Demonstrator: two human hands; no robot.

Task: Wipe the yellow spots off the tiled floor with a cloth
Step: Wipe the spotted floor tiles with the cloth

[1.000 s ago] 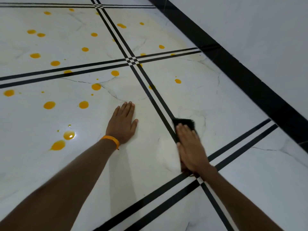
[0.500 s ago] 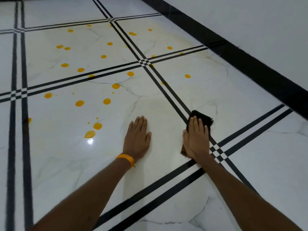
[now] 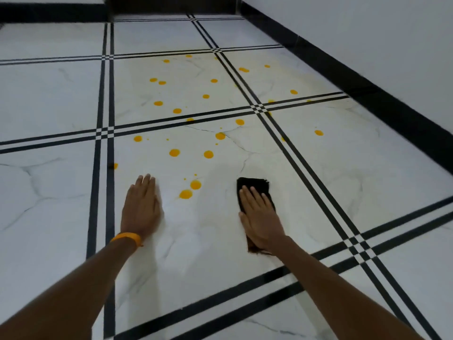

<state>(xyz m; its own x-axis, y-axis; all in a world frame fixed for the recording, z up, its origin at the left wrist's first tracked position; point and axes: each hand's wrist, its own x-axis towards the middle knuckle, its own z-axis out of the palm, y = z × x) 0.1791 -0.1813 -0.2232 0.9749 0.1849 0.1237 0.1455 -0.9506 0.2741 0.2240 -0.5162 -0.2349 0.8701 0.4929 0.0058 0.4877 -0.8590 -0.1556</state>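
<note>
The white marble-look tiled floor [image 3: 215, 229] is crossed by double black lines. Several yellow spots lie on it; the nearest pair [image 3: 190, 189] sits between my two hands, and others [image 3: 208, 154] spread farther away. My right hand [image 3: 261, 217] presses flat, fingers straight, on a dark cloth [image 3: 255, 186] lying on the tile right of the nearest spots. My left hand [image 3: 142, 204], with an orange band at the wrist, rests flat on the floor left of those spots.
A white wall [image 3: 367, 45] with a black skirting strip [image 3: 355, 79] runs along the right side. Another dark skirting [image 3: 171, 6] closes off the far end. Faint yellowish smears show on the tiles around the spots.
Both hands have shifted left across the tile. The right hand and cloth slid off the black line crossing onto the white tile; the left hand now lies left of the nearest spots.
</note>
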